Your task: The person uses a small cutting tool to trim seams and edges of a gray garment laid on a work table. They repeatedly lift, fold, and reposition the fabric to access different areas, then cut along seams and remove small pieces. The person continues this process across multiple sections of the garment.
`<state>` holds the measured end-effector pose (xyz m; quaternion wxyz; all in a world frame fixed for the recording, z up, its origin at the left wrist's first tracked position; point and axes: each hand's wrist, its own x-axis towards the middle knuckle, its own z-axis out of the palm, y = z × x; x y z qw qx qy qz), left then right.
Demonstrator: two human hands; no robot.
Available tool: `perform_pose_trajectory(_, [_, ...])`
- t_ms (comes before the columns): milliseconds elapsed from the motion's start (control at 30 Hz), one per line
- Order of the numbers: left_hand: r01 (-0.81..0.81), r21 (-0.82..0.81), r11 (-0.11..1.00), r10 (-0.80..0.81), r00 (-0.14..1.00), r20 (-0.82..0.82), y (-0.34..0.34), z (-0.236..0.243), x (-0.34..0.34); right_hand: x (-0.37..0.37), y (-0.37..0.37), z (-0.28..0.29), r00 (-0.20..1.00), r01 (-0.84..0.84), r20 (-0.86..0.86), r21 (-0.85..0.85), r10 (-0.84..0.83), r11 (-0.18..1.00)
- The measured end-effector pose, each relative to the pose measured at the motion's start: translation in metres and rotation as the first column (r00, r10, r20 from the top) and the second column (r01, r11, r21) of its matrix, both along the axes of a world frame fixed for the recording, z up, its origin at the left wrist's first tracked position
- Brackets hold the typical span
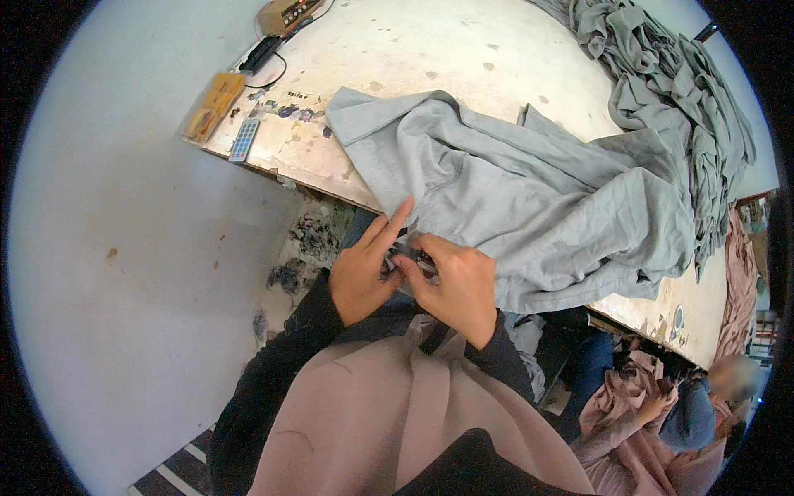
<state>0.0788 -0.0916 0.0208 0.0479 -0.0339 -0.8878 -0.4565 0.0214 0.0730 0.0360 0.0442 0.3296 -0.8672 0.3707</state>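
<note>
A large grey garment (513, 182) lies spread and creased across the table, its near edge reaching my hands at the table's front. My left hand (361, 269) is at that edge, index and middle fingers stretched along the cloth and thumb bent inward. A bit of grey cloth shows between thumb and fingers. Close beside it, my right hand (457, 285) is closed, its thumb pointing at the left hand. Something small and dark (426, 263) shows inside the right hand's curled fingers; its kind is hidden. Both hands nearly touch.
The pale, stained table (397, 41) bears a blue-grey remote control (243, 140), a yellow box (213, 107) and a corded device (285, 15) at left. Heaped grey cloth (662, 91) fills the right side. At lower right another person (653, 413) handles pink cloth. A white wall (149, 190) stands left.
</note>
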Motion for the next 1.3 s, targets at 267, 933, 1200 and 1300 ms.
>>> perform_pose_trajectory(267, [-0.013,0.006,1.000,0.013,1.000,0.017,-0.002,-0.004,0.002,0.003,0.001,0.000,0.999,0.007,0.038,0.039,-0.009,0.999])
perform_pose_trajectory(933, [-0.066,0.029,0.997,0.065,0.998,0.026,-0.018,-0.022,0.005,0.004,-0.012,0.004,1.000,0.024,0.008,0.123,-0.025,0.992])
perform_pose_trajectory(1200, [-0.380,-0.105,0.919,0.374,0.925,-0.067,-0.045,-0.028,0.014,-0.023,0.036,0.003,0.920,0.391,0.028,0.026,-0.391,0.920])
perform_pose_trajectory(1300, [-0.441,-0.181,0.879,0.365,0.867,-0.339,-0.038,-0.024,0.002,-0.029,0.043,-0.003,0.908,0.413,0.076,-0.016,-0.411,0.910])
